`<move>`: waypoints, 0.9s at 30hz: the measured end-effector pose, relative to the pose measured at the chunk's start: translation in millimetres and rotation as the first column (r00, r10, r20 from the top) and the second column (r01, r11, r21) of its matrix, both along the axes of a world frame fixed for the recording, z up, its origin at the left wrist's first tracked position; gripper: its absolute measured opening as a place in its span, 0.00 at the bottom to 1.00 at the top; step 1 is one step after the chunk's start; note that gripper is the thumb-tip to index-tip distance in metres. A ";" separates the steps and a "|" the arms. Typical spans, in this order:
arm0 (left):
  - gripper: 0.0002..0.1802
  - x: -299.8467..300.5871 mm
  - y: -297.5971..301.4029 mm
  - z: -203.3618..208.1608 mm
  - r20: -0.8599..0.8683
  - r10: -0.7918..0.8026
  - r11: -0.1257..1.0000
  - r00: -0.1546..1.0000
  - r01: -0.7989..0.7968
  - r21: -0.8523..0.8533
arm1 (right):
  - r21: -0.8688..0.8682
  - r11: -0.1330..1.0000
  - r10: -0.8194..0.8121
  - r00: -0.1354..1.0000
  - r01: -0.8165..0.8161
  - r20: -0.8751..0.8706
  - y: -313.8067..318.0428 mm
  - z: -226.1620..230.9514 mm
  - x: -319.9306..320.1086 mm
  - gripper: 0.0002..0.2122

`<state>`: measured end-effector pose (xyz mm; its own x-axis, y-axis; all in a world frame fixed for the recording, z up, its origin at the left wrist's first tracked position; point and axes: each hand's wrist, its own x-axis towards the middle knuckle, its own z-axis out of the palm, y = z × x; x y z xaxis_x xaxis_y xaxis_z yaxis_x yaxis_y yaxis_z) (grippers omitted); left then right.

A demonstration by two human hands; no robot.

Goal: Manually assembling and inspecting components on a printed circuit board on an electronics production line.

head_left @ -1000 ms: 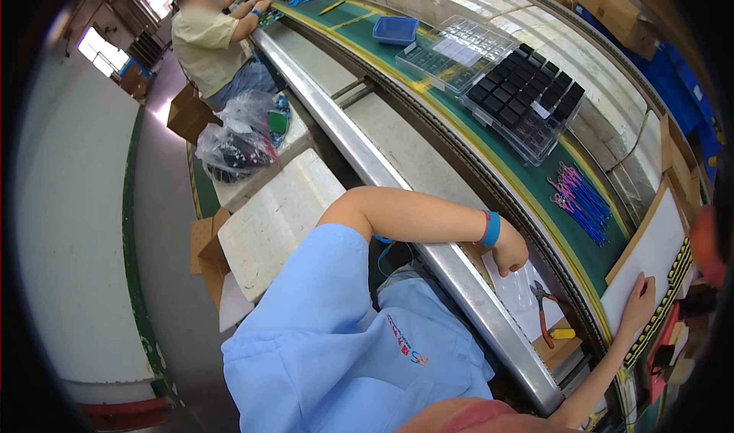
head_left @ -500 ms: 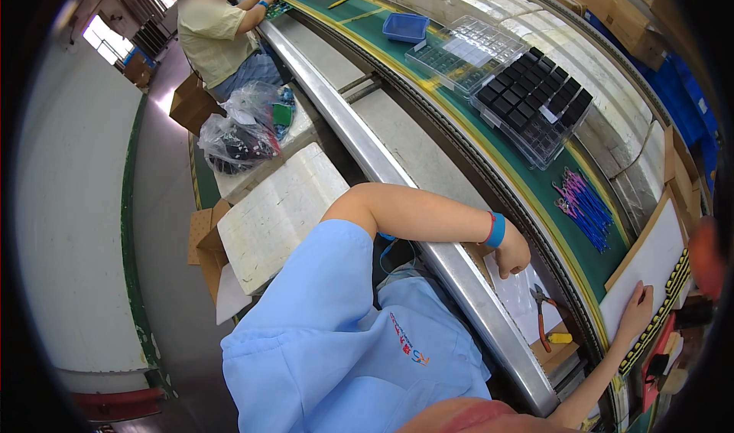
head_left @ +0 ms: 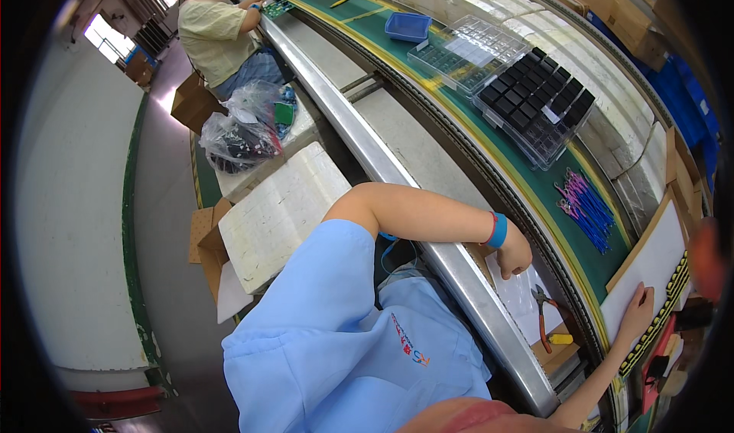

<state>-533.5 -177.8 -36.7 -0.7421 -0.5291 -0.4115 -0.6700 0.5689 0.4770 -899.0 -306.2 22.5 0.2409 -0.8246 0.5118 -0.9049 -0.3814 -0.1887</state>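
My left hand [head_left: 515,256], with a blue band on its wrist, hangs with fingers curled in above a white sheet and clear plastic [head_left: 518,304] on the shelf below the line. Nothing shows between its fingers. A pair of cutters [head_left: 544,322] with orange handles lies close by, its jaws toward that hand. My right hand [head_left: 636,312] rests on a white board [head_left: 650,261] at the right, its fingers bent in and no object visible in them. Beside it runs a black and yellow toothed strip [head_left: 659,313].
On the green belt lie blue and pink wires [head_left: 587,213], a clear tray of black blocks [head_left: 527,108] and a blue bin [head_left: 407,27]. A metal rail [head_left: 459,268] crosses before me. Foam boxes [head_left: 284,211] and a co-worker [head_left: 222,39] are at the left.
Both hands keep their places and poses. The whole view has shifted very slightly; nothing was picked up or put down.
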 end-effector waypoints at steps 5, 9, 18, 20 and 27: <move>0.21 -0.3 -1.2 -4.7 0.001 0.006 1.000 1.000 -0.006 0.007 | -0.011 1.000 -0.018 1.000 0.018 -0.008 0.5 0.2 2.4 0.17; 0.21 -2.0 -3.3 -4.8 0.019 -0.012 1.000 1.000 0.012 0.002 | 0.014 1.000 -0.009 1.000 0.009 -0.002 -0.4 -0.3 -0.5 0.17; 0.24 0.1 2.4 6.3 -0.009 0.026 0.999 1.000 -0.026 0.027 | -0.010 1.000 0.022 1.000 -0.022 -0.005 1.5 3.3 1.5 0.17; 0.25 5.4 16.2 31.2 -0.039 0.049 0.999 0.998 -0.048 0.019 | -0.022 0.999 0.038 0.999 -0.038 -0.004 2.3 2.7 4.9 0.17; 0.16 91.5 83.5 136.8 -0.753 0.265 0.917 0.602 -0.400 0.002 | 0.031 0.999 0.044 0.999 -0.045 0.022 -7.1 -5.2 -2.2 0.17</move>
<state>-442.0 -94.3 100.1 -0.5198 -0.8047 0.2869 -0.3017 0.4871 0.8196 -901.2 -313.4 17.2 0.2670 -0.8290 0.4914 -0.8830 -0.4147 -0.2198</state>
